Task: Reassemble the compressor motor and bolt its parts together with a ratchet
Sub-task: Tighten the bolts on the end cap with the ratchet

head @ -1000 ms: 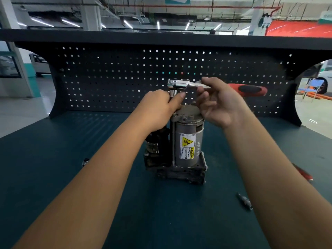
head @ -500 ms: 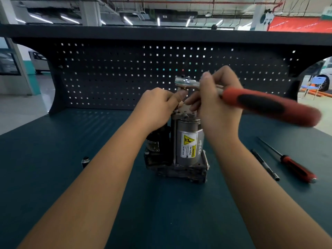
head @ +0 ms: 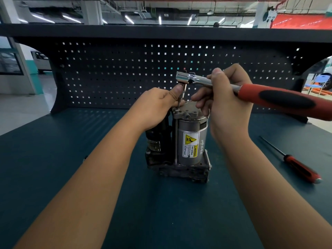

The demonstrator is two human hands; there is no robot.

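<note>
Long bolt held upright at the motor cap, ratchet poised above

The left hand (head: 158, 105) pinches a long thin bolt (head: 181, 95) between thumb and curled fingers and holds it upright, its lower end at the left corner of the motor's cap. The right hand (head: 226, 97) is wrapped round the bare metal neck of the ratchet (head: 197, 80), close to the head, and the red and black handle sticks out to the right. The ratchet's head sits just above the bolt's top; whether it is seated on the bolt is hard to tell from here.

The compressor motor (head: 190, 141) stands upright on the bench (head: 53, 159) directly below and between both hands. The right hand's lower fingers are at the cap's far edge. It looks heavy and rigid, all metal, and likely to stand steady on its dark base; the silver can or the cap would be the place to steady it. The bolt is light, smooth and easy to drop, so a pinch near its top suits it. The ratchet is stiff, and its rubber handle would give the surer grip for turning.

A red-handled screwdriver (head: 294, 162) lies on the bench well to the right
</note>
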